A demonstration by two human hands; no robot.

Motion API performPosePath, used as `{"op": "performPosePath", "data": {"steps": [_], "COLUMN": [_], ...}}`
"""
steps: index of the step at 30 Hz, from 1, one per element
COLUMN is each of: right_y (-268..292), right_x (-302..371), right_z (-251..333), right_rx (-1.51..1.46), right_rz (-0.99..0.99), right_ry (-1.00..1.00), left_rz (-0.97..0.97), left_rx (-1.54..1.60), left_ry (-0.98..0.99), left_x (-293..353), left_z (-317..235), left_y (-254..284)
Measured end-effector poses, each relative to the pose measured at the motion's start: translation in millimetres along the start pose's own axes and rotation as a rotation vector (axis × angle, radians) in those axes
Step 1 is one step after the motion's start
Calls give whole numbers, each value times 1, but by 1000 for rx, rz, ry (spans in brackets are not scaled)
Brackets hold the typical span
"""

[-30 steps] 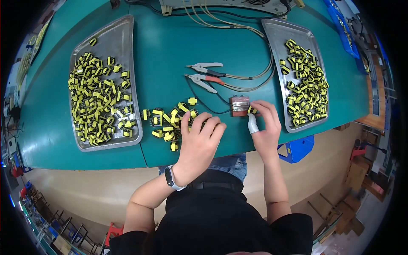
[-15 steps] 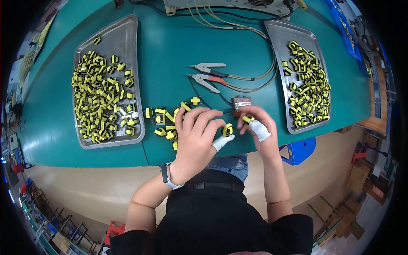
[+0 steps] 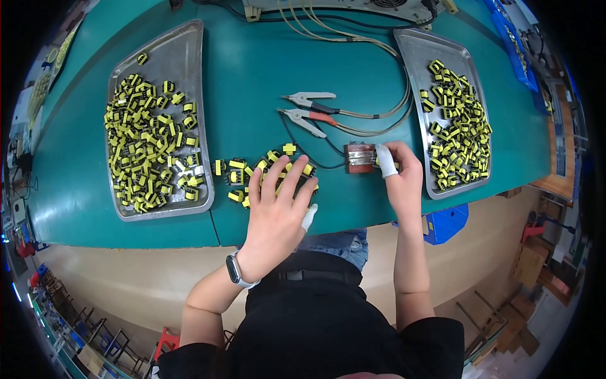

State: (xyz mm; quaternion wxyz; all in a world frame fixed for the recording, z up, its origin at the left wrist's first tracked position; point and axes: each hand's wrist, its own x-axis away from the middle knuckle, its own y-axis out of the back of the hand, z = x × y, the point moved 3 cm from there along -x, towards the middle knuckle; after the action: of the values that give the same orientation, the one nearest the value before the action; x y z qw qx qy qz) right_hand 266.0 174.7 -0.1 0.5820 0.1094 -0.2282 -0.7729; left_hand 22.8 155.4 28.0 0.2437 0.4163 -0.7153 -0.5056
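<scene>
My right hand (image 3: 404, 180), with a white cot on its thumb, pinches a small yellow-and-black transformer (image 3: 376, 162) against the right side of a brown block with metal plates (image 3: 360, 158). Most of that transformer is hidden by the thumb. Over a loose group of the same transformers (image 3: 237, 177) on the table, my left hand (image 3: 278, 211) lies palm down with fingers spread; its thumb also wears a white cot. Some pieces under its fingers are partly covered. Thin dark leads run from the block toward two grey clips (image 3: 306, 120), one with a red sleeve.
A metal tray (image 3: 205, 126) heaped with transformers stands on the left of the green table (image 3: 252, 69). Another metal tray (image 3: 416, 63) with more of them is at the right. At the back sits a bench instrument (image 3: 353, 9) with cables. A blue bin (image 3: 449, 224) stands below the front edge.
My right hand has moved up and brought its transformer to the brown block. My left hand has shifted left and down over the group, away from the piece by its thumb.
</scene>
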Motion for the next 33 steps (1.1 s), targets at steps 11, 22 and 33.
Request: {"op": "performPosePath", "data": {"steps": [11,22,33], "right_y": [-3,-35,6], "right_x": [4,39,7], "right_z": [0,7,17], "right_rx": [-276,-1064,60], "right_rz": [97,695,115], "right_ry": [-127,-404,319], "left_rz": [-133,-357,-118], "left_rx": [105,469,26], "left_ry": [47,-55,147], "left_x": [-12,-22,-21], "left_z": [-9,-12,-7], "left_y": [-7,6,-2]}}
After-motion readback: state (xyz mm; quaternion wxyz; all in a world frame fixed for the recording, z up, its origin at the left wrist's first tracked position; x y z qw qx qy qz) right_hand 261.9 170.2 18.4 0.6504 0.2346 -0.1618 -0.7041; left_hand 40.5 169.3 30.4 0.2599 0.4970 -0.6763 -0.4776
